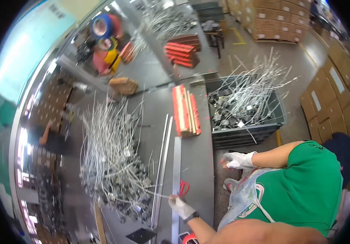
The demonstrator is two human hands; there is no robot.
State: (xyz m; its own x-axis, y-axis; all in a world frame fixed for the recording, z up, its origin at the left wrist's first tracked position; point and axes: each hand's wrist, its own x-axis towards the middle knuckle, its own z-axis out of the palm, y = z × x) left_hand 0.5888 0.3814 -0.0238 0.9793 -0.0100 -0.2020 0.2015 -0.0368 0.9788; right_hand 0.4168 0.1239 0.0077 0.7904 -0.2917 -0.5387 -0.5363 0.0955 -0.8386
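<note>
My left hand (182, 208), in a white glove, is at the near part of the grey table (197, 171). Its fingers pinch the end of a pale cable (158, 194) that runs back into a large heap of cables (110, 138) with dark and grey blocks on their ends. Close by it, red-handled scissors (184, 187) lie against a flat metal strip (176, 162). Past the table's edge hangs my right hand (240, 160), also gloved; its fingers look bent and apart, with nothing visible in them.
Two slim metal rails (161, 175) lie beside the heap. Red-and-cream slabs (187, 112) stand at the table's edge, next to a dark crate (244, 132) piled with more cables. A metal post (146, 32) rises over the table. Cartons (278, 20) are stacked behind. Red tape (190, 239) lies near.
</note>
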